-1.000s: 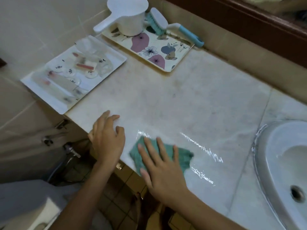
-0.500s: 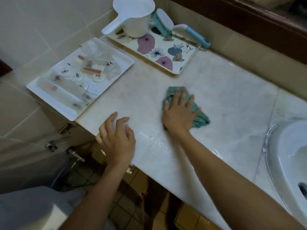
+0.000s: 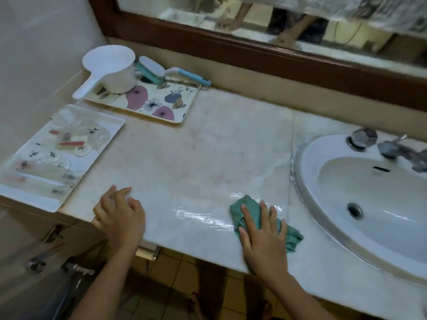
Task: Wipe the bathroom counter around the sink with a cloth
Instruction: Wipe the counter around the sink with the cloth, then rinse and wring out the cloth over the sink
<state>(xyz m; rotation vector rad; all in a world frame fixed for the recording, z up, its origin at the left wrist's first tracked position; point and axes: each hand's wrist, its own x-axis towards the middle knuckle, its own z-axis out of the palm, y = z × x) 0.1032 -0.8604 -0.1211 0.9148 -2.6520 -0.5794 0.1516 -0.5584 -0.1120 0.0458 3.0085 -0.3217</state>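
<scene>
Green cloth (image 3: 251, 212) lies bunched on the marble counter (image 3: 208, 158) near its front edge, just left of the sink (image 3: 307, 158). Pressing it flat is the right hand (image 3: 263, 236), fingers straight and spread. At the counter's front edge rests the left hand (image 3: 120, 218), fingers loosely bent, holding nothing.

marble counter (image 3: 208, 144), 2 trays (image 3: 147, 105), cloth (image 3: 251, 209)
</scene>
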